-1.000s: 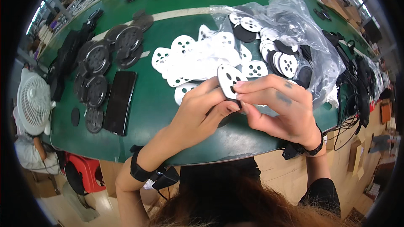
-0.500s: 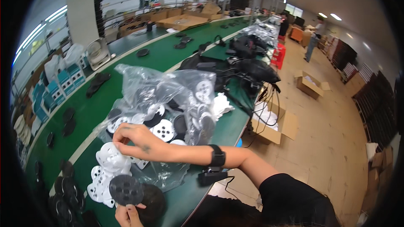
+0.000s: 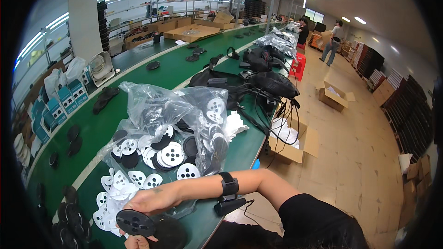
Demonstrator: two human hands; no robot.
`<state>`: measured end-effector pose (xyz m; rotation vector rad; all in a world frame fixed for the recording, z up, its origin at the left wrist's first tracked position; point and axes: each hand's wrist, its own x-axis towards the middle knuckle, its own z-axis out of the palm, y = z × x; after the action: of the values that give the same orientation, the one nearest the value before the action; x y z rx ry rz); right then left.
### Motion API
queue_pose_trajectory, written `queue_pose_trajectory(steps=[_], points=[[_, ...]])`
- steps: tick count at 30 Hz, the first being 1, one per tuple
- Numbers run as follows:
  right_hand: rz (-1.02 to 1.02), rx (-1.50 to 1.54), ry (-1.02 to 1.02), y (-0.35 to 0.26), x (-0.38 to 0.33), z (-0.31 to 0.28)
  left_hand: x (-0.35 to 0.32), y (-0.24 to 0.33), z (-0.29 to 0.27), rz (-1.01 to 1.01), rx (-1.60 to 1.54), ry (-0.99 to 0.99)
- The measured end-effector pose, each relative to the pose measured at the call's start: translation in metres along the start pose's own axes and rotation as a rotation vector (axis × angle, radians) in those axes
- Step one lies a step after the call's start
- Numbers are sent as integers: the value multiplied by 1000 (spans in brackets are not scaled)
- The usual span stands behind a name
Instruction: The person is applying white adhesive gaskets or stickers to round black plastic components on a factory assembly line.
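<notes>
A round black disc with several holes (image 3: pixel 135 222) is tilted up near the lower edge. My left hand (image 3: pixel 135 241) grips it from below, fingers closed on its lower rim. My right hand (image 3: pixel 154 200) is closed at the disc's upper edge, its fingertips partly hidden behind it. Just beyond lies a heap of white rounded pieces with holes (image 3: pixel 110 206). Under and beside the held disc sits a larger dark round piece (image 3: pixel 170 233). Farther off, a clear plastic bag (image 3: pixel 154 103) spills black and white discs (image 3: pixel 172 155) onto the green table.
Dark pieces (image 3: pixel 74 219) lie along the green belt (image 3: pixel 99 131) on the left. Black bags with cables (image 3: pixel 270 83) rest farther up the table. Open cardboard boxes (image 3: pixel 295 145) stand on the floor at right. Two people are in the distance.
My right hand has moved down from the white pieces to the black disc. The disc has tilted flatter in my left hand. The view has shifted slightly.
</notes>
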<state>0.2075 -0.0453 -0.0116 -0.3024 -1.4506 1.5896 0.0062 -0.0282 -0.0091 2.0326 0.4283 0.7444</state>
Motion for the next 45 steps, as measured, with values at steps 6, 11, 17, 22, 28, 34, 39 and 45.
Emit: queue_pose_trajectory(steps=[6, 11, 17, 22, 28, 34, 39, 45], points=[[55, 213, -49, 4, -17, -7, 6, 1, 10, 9, -30, -5], [231, 188, -13, 7, -20, -10, -1, 0, 2, -115, -229, -109], [170, 248, -133, 19, -17, -8, 5, -2, 2, -41, -342, -135], [94, 180, -123, 13, -6, -1, 4, -3, 0, -90, -422, -209], [269, 141, -58, -12, -1, 9, 5, -3, 0, 27, -310, -201], [172, 290, -113, 0, -6, -2, 3, -1, -1, -108, -336, -217], [40, 195, -56, 8, -7, -8, 7, -10, -1, -31, -418, -19], [-63, 94, 243, -15, -6, -9, 12, -12, -1, 13, -293, 265]])
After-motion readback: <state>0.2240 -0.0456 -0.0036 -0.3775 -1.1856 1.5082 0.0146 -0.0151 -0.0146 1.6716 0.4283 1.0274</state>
